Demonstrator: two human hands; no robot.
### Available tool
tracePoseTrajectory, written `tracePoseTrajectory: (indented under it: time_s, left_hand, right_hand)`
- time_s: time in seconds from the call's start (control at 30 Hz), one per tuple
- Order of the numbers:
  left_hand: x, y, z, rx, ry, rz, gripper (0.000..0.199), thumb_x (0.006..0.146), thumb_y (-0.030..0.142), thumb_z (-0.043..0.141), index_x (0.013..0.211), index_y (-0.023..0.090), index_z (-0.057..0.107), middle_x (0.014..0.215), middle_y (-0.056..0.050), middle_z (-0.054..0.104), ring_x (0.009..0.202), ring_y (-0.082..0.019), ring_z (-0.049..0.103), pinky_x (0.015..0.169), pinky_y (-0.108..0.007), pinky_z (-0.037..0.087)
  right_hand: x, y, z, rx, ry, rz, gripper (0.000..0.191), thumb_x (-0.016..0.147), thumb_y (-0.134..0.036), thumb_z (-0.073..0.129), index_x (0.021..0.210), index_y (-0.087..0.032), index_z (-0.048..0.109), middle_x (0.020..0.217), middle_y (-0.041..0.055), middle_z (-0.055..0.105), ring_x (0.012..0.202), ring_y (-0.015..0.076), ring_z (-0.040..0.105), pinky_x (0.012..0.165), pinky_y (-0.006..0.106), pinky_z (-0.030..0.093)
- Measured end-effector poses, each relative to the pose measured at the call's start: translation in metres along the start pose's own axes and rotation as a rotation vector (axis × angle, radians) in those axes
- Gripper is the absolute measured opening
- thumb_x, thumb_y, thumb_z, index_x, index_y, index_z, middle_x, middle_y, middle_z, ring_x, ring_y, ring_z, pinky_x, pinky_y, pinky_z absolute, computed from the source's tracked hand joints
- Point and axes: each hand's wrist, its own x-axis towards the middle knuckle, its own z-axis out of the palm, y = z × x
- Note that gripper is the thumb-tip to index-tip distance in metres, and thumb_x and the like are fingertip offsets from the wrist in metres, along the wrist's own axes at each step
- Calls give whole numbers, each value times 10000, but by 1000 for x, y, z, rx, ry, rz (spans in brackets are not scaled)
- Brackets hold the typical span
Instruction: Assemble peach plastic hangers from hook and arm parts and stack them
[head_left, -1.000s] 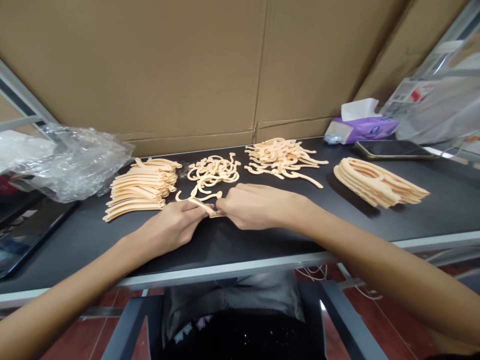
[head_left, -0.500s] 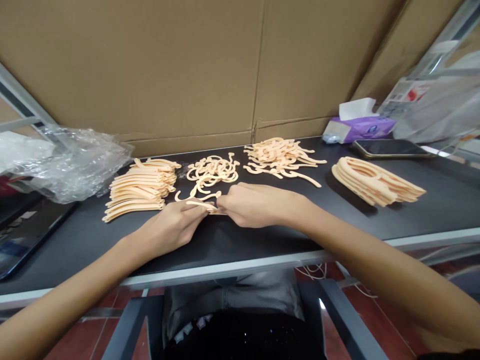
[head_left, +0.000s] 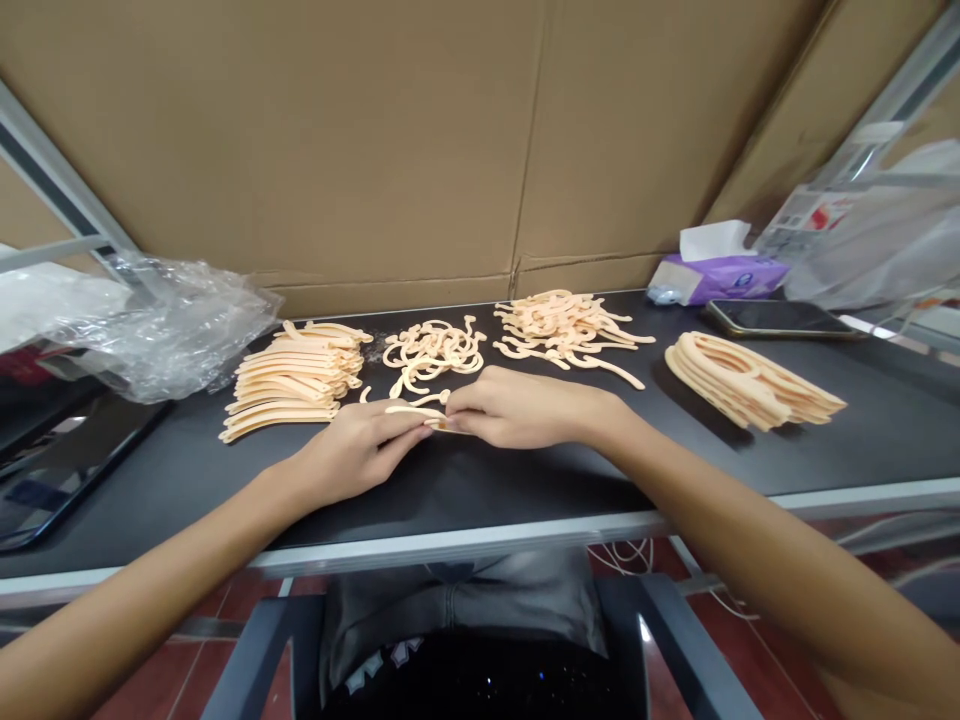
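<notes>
My left hand [head_left: 367,446] and my right hand [head_left: 510,408] meet above the front middle of the black table, fingers pinched from either side on curved beige plastic pieces [head_left: 417,411]. One thin piece sticks out over my left fingers; the joint between the pieces is mostly covered by my fingertips. Just behind my hands lies a pile of small hook-shaped beige pieces [head_left: 435,352]. Left of it, flat curved beige strips [head_left: 292,378] are laid in a row. A heap of longer wavy beige pieces [head_left: 566,325] lies behind my right hand.
To the right sits a stack of looped beige frames [head_left: 750,385]. Behind it are a phone [head_left: 784,319] and a purple tissue pack [head_left: 724,277]. Crumpled clear plastic [head_left: 169,325] and a dark glossy tablet-like object [head_left: 67,470] are at the left. Cardboard [head_left: 390,140] stands along the back.
The camera view has shifted slightly. My left thumb and fingers have straightened a little, and more of the held pieces shows between my hands. Both hands keep their grip.
</notes>
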Motion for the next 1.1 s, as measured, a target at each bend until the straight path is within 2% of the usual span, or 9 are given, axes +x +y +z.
tracePoseTrajectory:
  time_s: [0.13,0.23,0.33,0.43,0.6,0.7,0.8,0.93,1.1]
  left_hand:
    - [4,1,-3,-74,118,-74,181,962,204,569,907,169,738,732,-12,745,631,-120,673,650,-210,517]
    - [7,2,-9,-168,166,-206,295,950,244,585,692,162,703,575,15,666,533,-96,603,576,-197,463]
    - [10,1,-12,-293,201,-401,346,935,301,597,638,153,694,559,7,662,532,-103,599,560,-203,453]
    - [10,-1,-11,-509,223,-536,308,913,354,628,717,146,744,572,-8,686,575,-127,627,621,-227,489]
    - [11,-1,-11,-1079,296,-685,254,809,395,768,826,142,776,737,-47,722,625,-142,647,669,-268,512]
    - [11,1,-16,-1364,248,-710,295,780,378,804,973,157,774,747,-35,681,627,-122,613,641,-248,487]
    - [11,1,-18,-1502,167,-718,376,817,387,774,1131,183,736,756,-17,619,648,-96,540,633,-225,457]
    - [12,0,-16,-1462,134,-640,328,858,410,727,1076,167,752,871,-52,619,772,-130,525,677,-242,458]
    - [13,-1,-25,-1354,277,-538,228,850,388,742,972,197,764,948,-52,681,905,-162,585,789,-261,473]
  right_hand:
    - [-2,0,-3,28,71,26,301,975,-281,476,864,-131,713,734,20,672,614,101,507,601,235,312]
    - [-6,2,-5,19,144,52,296,924,-413,596,950,-147,721,812,28,707,682,121,564,625,237,335]
    - [-7,9,-2,-91,235,19,288,894,-416,658,1001,-154,714,884,44,720,762,149,598,675,253,356]
    - [-2,16,8,-249,322,-51,228,971,-310,563,909,-147,711,847,57,710,769,161,595,728,282,361]
    - [11,18,25,-377,436,-166,231,1009,-248,500,883,-138,660,847,78,706,773,178,593,797,321,364]
    - [14,15,31,-376,466,-200,215,1022,-238,468,930,-141,636,901,91,715,814,192,609,808,331,376]
    - [15,13,35,-345,481,-230,204,1028,-222,440,988,-144,624,965,104,716,885,210,623,826,343,404]
    - [17,12,39,-303,489,-259,218,1027,-209,421,990,-142,626,986,124,707,946,227,633,858,378,449]
    - [19,8,39,-248,672,-263,199,987,-248,512,1116,-140,618,1114,154,678,1057,264,606,927,432,489]
